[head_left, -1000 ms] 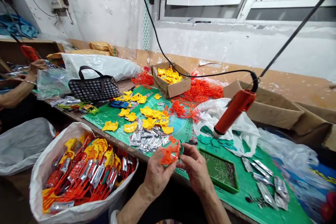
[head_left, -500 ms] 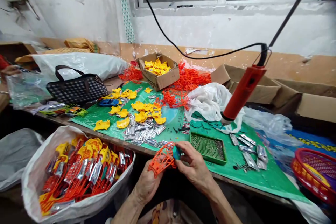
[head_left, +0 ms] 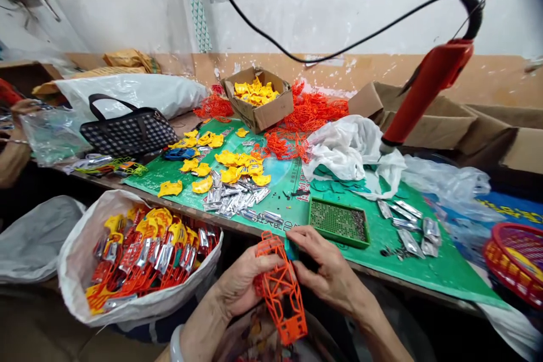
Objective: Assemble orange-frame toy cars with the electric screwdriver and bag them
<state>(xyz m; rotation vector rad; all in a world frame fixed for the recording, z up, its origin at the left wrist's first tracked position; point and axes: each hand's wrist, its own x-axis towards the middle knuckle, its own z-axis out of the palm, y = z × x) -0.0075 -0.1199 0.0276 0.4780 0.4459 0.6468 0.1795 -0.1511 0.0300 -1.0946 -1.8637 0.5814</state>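
One orange frame (head_left: pixel 280 281), just off the counter's (head_left: pixel 186 120) near edge, is clasped by the left hand (head_left: pixel 241 280); the right hand (head_left: pixel 324 267) pinches a teal piece (head_left: pixel 291 249), fingers (head_left: pixel 306 237) partly covering it. Behind lie silver strips (head_left: pixel 235 201) and a green tray (head_left: pixel 339 222)

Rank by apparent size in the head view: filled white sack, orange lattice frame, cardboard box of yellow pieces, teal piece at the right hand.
1. White sack
2. Orange lattice frame and cardboard box: too alike to rank, the former being nearer
3. Teal piece, partly hidden by the right hand
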